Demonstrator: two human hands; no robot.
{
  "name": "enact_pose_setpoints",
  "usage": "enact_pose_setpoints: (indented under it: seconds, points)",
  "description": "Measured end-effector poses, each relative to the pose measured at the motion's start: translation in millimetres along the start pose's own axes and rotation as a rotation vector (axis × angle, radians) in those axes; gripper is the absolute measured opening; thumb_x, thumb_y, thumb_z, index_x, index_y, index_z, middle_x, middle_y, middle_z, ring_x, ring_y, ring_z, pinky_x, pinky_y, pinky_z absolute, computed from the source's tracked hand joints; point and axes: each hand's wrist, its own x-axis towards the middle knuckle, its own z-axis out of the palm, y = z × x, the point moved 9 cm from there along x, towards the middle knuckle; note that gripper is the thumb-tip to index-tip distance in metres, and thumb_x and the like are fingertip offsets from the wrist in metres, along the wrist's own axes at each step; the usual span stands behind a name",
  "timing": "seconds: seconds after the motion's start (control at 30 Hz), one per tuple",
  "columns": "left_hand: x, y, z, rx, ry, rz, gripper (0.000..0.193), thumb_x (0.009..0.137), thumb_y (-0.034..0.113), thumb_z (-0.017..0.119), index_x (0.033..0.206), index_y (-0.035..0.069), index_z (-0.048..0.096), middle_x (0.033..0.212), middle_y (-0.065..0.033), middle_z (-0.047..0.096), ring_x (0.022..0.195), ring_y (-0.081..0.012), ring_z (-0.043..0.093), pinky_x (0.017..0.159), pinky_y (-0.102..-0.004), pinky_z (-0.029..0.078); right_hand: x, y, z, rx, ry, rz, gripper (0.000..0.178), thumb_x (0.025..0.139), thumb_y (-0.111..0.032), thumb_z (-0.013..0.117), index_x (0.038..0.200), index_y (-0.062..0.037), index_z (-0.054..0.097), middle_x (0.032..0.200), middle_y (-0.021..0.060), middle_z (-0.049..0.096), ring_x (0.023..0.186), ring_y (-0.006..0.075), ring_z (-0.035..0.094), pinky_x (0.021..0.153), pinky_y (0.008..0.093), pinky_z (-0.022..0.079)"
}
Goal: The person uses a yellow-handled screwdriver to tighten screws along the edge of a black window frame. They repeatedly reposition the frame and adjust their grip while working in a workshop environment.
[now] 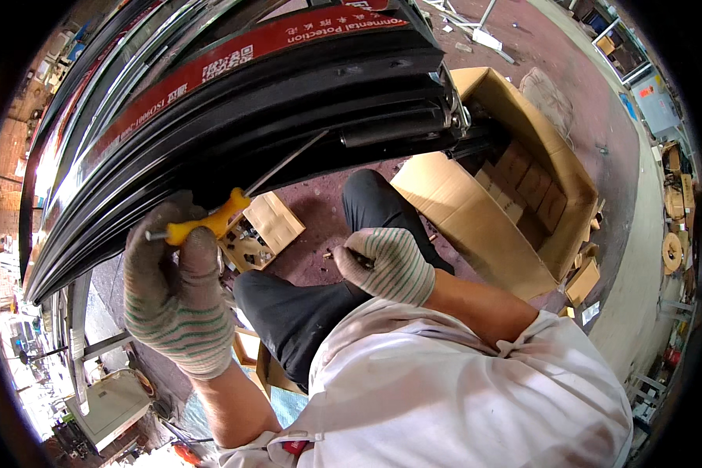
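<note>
My left hand (178, 300), in a striped knit glove, is closed around the yellow handle (228, 214) of a screwdriver. Its long metal shaft (287, 162) slants up to the right, across the underside of a long black metal frame (288, 86) with red printed film on it. A black cylindrical part (394, 129) lies along the frame near its right end, beyond the screwdriver's tip. Above my lap my right hand (390, 265), gloved the same way, is curled shut; small dark bits show at its fingers, too small to name.
A large open carton (476, 222) with smaller brown boxes (522, 175) inside stands to the right. Between my knees and the frame sits a small open box (269, 226) of black parts. More stacked profiles (105, 86) lie at the upper left. A pale cloth bag (547, 101) rests behind the carton.
</note>
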Motion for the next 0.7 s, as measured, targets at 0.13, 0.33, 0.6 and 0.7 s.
enact_pose_setpoints:
  seconds: [0.13, 0.33, 0.6, 0.7]
  points:
    - [6, -8, -6, 0.020, -0.016, -0.111, 0.034, 0.087, 0.008, 0.072, 0.120, 0.005, 0.063, 0.117, -0.0163, 0.067, 0.100, -0.0224, 0.067, 0.090, -0.0343, 0.054, -20, 43, 15, -0.049, -0.022, 0.071, 0.023, 0.088, -0.020, 0.065, 0.070, -0.0073, 0.058, 0.065, 0.0109, 0.062, 0.058, 0.0303, 0.061, 0.052, 0.0368, 0.049]
    - [14, -4, -10, -0.009, -0.019, -0.138, 0.033, 0.087, 0.008, 0.073, 0.118, 0.004, 0.065, 0.112, -0.0141, 0.069, 0.098, -0.0187, 0.068, 0.087, -0.0327, 0.055, -33, 74, 33, -0.108, -0.111, 0.186, 0.020, 0.088, -0.021, 0.065, 0.072, -0.0078, 0.063, 0.069, 0.0118, 0.065, 0.059, 0.0289, 0.063, 0.054, 0.0369, 0.049]
    - [21, 8, -2, 0.106, -0.047, -0.033, 0.033, 0.083, 0.014, 0.079, 0.112, 0.004, 0.069, 0.101, -0.0078, 0.073, 0.086, -0.0125, 0.069, 0.077, -0.0257, 0.056, -50, 113, 49, -0.127, -0.157, 0.269, 0.029, 0.089, -0.024, 0.064, 0.068, -0.0063, 0.058, 0.064, 0.0126, 0.060, 0.057, 0.0322, 0.060, 0.053, 0.0387, 0.047]
    - [21, 4, -4, 0.056, -0.050, -0.104, 0.033, 0.082, 0.013, 0.079, 0.112, 0.004, 0.069, 0.100, -0.0068, 0.073, 0.086, -0.0120, 0.068, 0.077, -0.0257, 0.055, -48, 110, 54, -0.175, -0.154, 0.212, 0.029, 0.089, -0.025, 0.063, 0.067, -0.0064, 0.058, 0.064, 0.0134, 0.060, 0.058, 0.0337, 0.059, 0.054, 0.0397, 0.047]
